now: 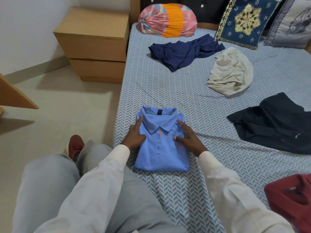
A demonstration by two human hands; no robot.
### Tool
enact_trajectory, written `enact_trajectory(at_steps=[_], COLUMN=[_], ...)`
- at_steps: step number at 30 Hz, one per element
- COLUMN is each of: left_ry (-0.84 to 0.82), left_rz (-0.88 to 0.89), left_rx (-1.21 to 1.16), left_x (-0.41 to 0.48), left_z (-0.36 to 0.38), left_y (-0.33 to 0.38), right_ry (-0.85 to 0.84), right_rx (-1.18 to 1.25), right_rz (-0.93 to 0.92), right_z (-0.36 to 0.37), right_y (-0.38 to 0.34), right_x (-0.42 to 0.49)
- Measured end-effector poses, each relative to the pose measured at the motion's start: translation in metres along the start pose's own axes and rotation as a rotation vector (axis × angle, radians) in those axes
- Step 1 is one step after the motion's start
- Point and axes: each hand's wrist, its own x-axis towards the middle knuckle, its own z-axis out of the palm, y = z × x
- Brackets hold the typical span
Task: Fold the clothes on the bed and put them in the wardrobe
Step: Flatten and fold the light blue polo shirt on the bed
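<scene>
Light-blue polo shirt [161, 145], folded to a neat rectangle, front upward: collar spread flat at the far end, dark tag inside the neck, blue buttons down the placket, a streak of orange beside the top button and an orange mark near the right edge. Laid flat on the bed [168, 91], on its chevron-patterned sheet, close to the left edge and just ahead of the person's knees. Flanked by both hands: left hand [134, 136] resting on the shirt's left side, fingers [139, 121] straight and reaching up beside the collar, thumb lying across the chest; right hand [189, 139] resting on the right side, fingers [182, 125] straight and spread, index tip at the collar's right point, thumb turned in toward the placket. Both released, flat on the cloth, gripping nothing. Farther up the sheet, well apart from the shirt and unfolded: navy garment [185, 51], cream garment [232, 71], black garment [276, 125]. Maroon garment [292, 197] at the near right. At the head of the bed, pink-and-orange bundle [168, 20] and blue patterned cushion [245, 21].
</scene>
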Motion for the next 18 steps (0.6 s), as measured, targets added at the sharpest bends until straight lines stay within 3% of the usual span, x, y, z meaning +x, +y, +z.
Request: enact_trajectory(at_steps=[6, 18], left_ry=[-0.068, -0.139], left_rz=[-0.031, 0.121], left_rx=[0.060, 0.079], left_x=[0.005, 0.003], left_z=[0.010, -0.031], left_y=[0.007, -0.005], right_ry=[-0.097, 0.001], right_rx=[-0.107, -0.220], right_rz=[0.049, -0.029], right_z=[-0.006, 0.005], right_y=[-0.007, -0.059], right_x=[0.003, -0.002])
